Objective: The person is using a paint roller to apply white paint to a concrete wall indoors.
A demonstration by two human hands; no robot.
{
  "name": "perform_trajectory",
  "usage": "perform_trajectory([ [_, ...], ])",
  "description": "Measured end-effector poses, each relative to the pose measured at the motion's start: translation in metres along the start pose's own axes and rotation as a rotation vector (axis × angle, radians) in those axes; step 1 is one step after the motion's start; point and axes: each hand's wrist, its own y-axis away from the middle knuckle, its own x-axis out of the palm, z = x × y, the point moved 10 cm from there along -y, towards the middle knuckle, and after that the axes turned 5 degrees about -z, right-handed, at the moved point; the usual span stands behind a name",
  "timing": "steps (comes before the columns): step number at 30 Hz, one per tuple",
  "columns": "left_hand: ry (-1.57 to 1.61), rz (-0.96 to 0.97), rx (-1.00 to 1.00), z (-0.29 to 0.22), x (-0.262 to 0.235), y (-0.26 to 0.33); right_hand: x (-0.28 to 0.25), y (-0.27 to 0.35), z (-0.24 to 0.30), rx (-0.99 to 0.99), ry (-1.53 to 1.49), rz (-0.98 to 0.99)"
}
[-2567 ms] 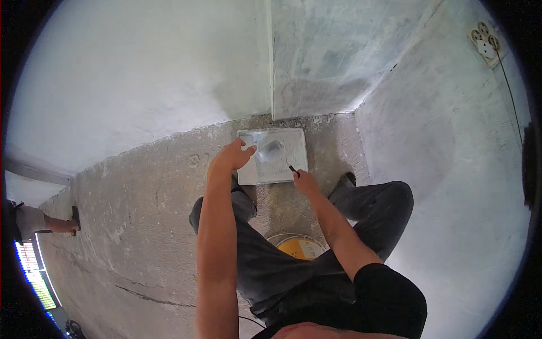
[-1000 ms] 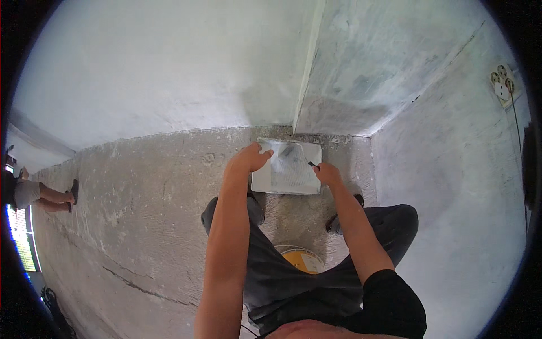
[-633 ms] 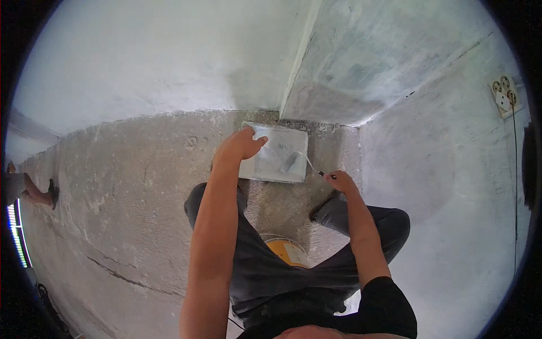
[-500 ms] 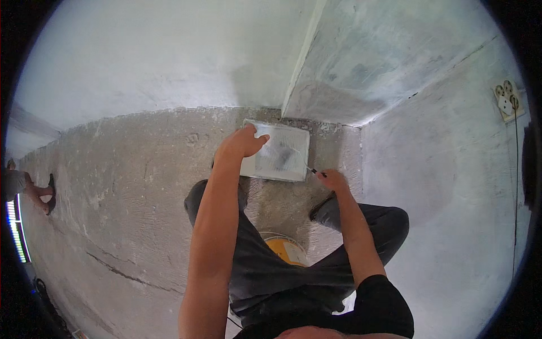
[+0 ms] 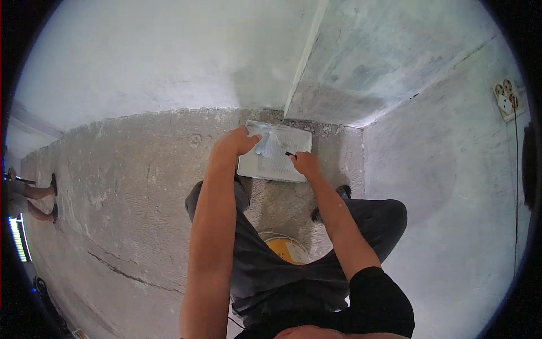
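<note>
Crouching, we press our left hand (image 5: 236,142) flat on the pale rectangular tile (image 5: 275,159), at its left edge. Our right hand (image 5: 306,163), at the tile's near edge, pinches a small dark marker (image 5: 290,153). The tile's long axis runs left-right.

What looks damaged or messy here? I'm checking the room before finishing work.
A crack runs across the rough concrete floor at lower left. The tile lies in the corner, smeared grey, left hand on its edge, right hand holding a dark tool on it. Nothing looks spilled.

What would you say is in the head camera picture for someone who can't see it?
A squatting person's left hand presses a pale square tile on the concrete floor, while the right hand touches a small dark tool to it, beside a wall corner.
</note>
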Motion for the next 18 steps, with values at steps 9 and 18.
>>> perform_trajectory([
  [9, -0.002, -0.012, 0.029, -0.003, 0.01, -0.005, 0.045, 0.093, -0.124, 0.201, -0.432, 0.056],
  [18, 0.0, -0.04, 0.05, 0.003, 0.009, -0.009, 0.057, 0.073, -0.078, 0.098, -0.249, 0.156],
])
